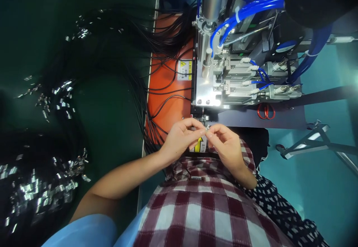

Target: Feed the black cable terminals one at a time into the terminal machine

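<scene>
Hands meeting at the front edge of the machine. Your left hand and right hand come together fingertip to fingertip just below the bright aluminium fixture block, pinching between them a tiny pale part too small to identify; the thumb and forefinger of each hand are closed on it, the other fingers curled loosely. The part sits directly over a yellow-and-white arrow label, close to the dark opening at the fixture's base.

To your left, thin black cables fan across the orange machine panel and onto the dark green bench mat, where heaps of black leads with shiny metal ends lie. Blue pneumatic hoses loop over the silver cylinder above; red-handled scissors rest on the grey base plate.

Judged from the grip, you are at the step of orienting or seating the small part by hand. The next move likely calls for fine alignment with the fixture opening, keeping your fingertips clear of the actuators.
</scene>
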The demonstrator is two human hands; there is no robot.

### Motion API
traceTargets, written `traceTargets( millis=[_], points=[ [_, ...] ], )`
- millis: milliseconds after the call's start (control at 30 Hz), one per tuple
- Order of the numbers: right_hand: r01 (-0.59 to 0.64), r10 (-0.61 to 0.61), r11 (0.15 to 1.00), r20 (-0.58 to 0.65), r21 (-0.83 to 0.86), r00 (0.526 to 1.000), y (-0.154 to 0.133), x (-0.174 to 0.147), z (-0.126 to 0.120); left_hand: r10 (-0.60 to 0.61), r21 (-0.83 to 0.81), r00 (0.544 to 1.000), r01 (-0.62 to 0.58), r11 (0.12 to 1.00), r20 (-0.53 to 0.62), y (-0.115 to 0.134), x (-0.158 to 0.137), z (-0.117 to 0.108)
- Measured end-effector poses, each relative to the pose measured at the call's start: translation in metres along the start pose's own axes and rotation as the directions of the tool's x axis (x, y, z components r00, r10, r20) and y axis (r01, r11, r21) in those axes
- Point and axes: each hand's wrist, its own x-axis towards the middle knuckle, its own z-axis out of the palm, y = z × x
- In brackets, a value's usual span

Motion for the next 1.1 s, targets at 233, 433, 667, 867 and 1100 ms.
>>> traceTargets(
  millis=[233,433,667,867,1100],
  points=[
    [-0.017,0.017,1.000,0.012,-0.001,1.000,0.0019,0.0003,0.0006,0.054,0.016,0.998,-0.054,0.998,0.021,-0.0047,-0.0007,0.0009],
    [-0.034,0.034,0.999,0.019,-0.012,0.999,0.0017,0.0009,-0.0006,0.069,0.004,0.997,-0.069,0.998,0.040,-0.0089,0.0015,-0.0012],
    [-0.033,0.033,0.999,0.010,-0.005,0.999,-0.0001,0.0015,-0.0007,0.073,0.009,0.992,-0.074,0.997,0.103,-0.0070,0.0021,-0.0044],
    [0.011,-0.011,1.000,0.017,-0.002,1.000,0.0003,-0.0025,-0.0013,0.076,0.068,0.994,-0.081,0.994,0.074,-0.0006,0.0008,0.0010],
    [-0.023,0.022,0.999,0.040,0.024,0.999,0.0010,-0.0036,-0.0006,0.066,0.057,0.998,-0.068,0.996,0.023,-0.0029,-0.0016,0.0008]
  ],
)
